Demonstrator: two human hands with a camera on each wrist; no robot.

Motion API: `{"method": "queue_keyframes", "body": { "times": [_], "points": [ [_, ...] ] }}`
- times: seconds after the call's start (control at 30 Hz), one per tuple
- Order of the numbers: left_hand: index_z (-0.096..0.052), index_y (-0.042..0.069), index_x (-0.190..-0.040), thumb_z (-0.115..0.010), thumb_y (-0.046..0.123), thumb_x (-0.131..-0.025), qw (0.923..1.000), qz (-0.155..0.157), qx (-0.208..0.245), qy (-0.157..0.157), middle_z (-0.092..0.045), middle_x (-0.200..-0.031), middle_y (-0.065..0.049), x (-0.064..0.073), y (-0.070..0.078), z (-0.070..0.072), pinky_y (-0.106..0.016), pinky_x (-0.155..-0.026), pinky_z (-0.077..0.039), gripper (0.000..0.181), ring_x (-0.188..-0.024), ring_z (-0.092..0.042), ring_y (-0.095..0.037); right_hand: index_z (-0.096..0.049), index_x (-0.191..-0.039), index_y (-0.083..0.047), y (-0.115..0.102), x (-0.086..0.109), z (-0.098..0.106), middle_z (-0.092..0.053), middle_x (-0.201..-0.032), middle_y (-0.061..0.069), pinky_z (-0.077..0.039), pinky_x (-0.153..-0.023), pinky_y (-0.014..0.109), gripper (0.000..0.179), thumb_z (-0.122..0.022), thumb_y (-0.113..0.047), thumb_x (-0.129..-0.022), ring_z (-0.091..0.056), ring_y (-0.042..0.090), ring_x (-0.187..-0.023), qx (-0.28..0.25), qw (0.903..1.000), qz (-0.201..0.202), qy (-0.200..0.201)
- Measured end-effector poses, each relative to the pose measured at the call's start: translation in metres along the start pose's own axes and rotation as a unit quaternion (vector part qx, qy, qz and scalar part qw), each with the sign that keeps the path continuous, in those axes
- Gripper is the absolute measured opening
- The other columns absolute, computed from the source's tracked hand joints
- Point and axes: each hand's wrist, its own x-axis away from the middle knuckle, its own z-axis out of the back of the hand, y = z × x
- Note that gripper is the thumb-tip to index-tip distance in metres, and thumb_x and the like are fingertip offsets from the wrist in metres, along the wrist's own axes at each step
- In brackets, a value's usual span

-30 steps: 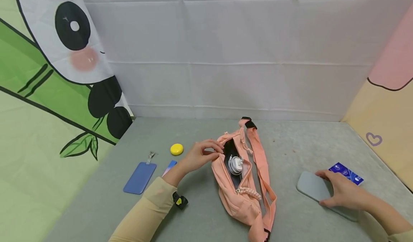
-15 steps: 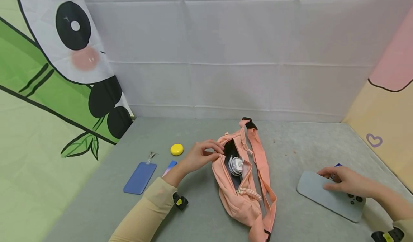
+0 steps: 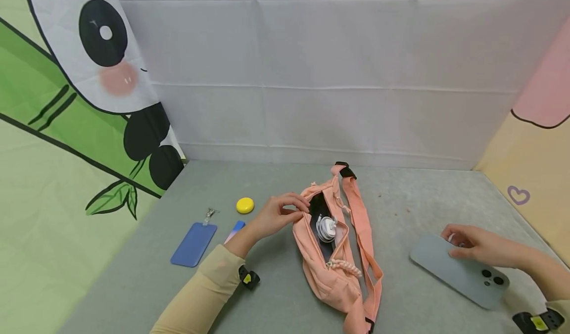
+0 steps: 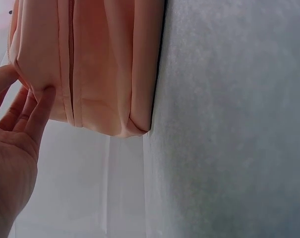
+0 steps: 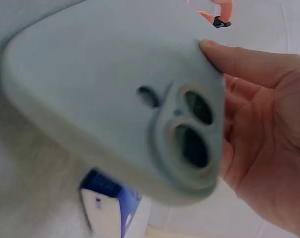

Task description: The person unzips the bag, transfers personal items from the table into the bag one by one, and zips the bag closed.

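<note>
Head view: left hand (image 3: 281, 214) pinches unzipped pink bag (image 3: 327, 290) at the rim, 1 white cable (image 3: 326, 229) inside; right hand (image 3: 485, 246) grips phone (image 3: 469, 277), well right of the left hand. Left wrist view: bag fabric pinched. Right wrist view: phone held by its edge. Apparent step: phone pickup; next move calls for a firm grip.

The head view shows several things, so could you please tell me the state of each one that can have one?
Pink waist bag: unzipped, open
White cable: coiled, inside the bag
Phone: camera side up
Blue card holder: lying flat
Yellow round item: lying flat
Multicoloured item: partly hidden
Left hand: pinching the bag's edge
Right hand: gripping the phone
</note>
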Motion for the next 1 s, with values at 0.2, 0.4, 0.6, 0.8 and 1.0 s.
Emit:
{"method": "queue_keyframes", "body": {
  "times": [0.2,0.4,0.6,0.8,1.0],
  "points": [
    [-0.069,-0.007,-0.101,-0.06,-0.009,-0.092,1.0,0.002,-0.002,0.0,-0.06,-0.117,-0.022,-0.001,0.004,-0.002,-0.034,-0.085,-0.053,0.013,-0.112,-0.057,-0.033,-0.053,-0.114,0.0,-0.013,-0.011,0.002,-0.058,-0.097,-0.01,-0.046,-0.062,0.024,0.025,-0.065,0.0,-0.092,-0.054,0.0,-0.084,0.067,0.9941,0.016,0.084],
    [-0.068,-0.007,-0.101,-0.061,-0.006,-0.093,1.0,0.0,0.006,-0.004,-0.061,-0.115,-0.019,-0.002,0.013,-0.001,-0.034,-0.085,-0.053,0.012,-0.111,-0.058,-0.028,-0.048,-0.125,0.001,-0.035,-0.032,0.006,-0.06,-0.099,-0.001,-0.048,-0.066,0.023,0.035,-0.063,-0.001,-0.093,-0.057,0.004,-0.083,0.067,0.9921,0.023,0.103],
    [-0.07,-0.004,-0.103,-0.061,-0.003,-0.093,0.9999,-0.005,0.013,-0.009,-0.06,-0.117,-0.023,-0.003,-0.002,-0.002,-0.033,-0.084,-0.054,0.013,-0.111,-0.058,-0.026,-0.044,-0.134,0.0,-0.055,-0.053,0.005,-0.059,-0.101,0.003,-0.051,-0.072,0.026,0.043,-0.062,-0.009,-0.096,-0.059,0.006,-0.09,0.057,0.9932,-0.016,0.1],
    [-0.069,-0.006,-0.104,-0.061,-0.004,-0.094,0.9999,0.007,0.011,-0.009,-0.06,-0.119,-0.022,-0.004,-0.001,-0.002,-0.033,-0.085,-0.053,0.013,-0.113,-0.057,-0.028,-0.034,-0.143,0.0,-0.069,-0.076,0.002,-0.054,-0.082,0.001,-0.048,-0.065,0.028,0.051,-0.057,-0.006,-0.098,-0.058,0.01,-0.075,-0.002,0.9967,0.022,0.078],
    [-0.068,-0.009,-0.104,-0.059,-0.008,-0.093,0.9997,0.019,0.01,-0.01,-0.058,-0.12,-0.027,-0.006,0.002,-0.003,-0.033,-0.086,-0.053,0.014,-0.113,-0.056,-0.032,-0.034,-0.147,-0.005,-0.087,-0.102,-0.002,-0.059,-0.085,0.005,-0.051,-0.068,0.03,0.055,-0.059,-0.01,-0.098,-0.063,0.016,-0.078,-0.036,0.9964,0.001,0.077]
  ]
}}
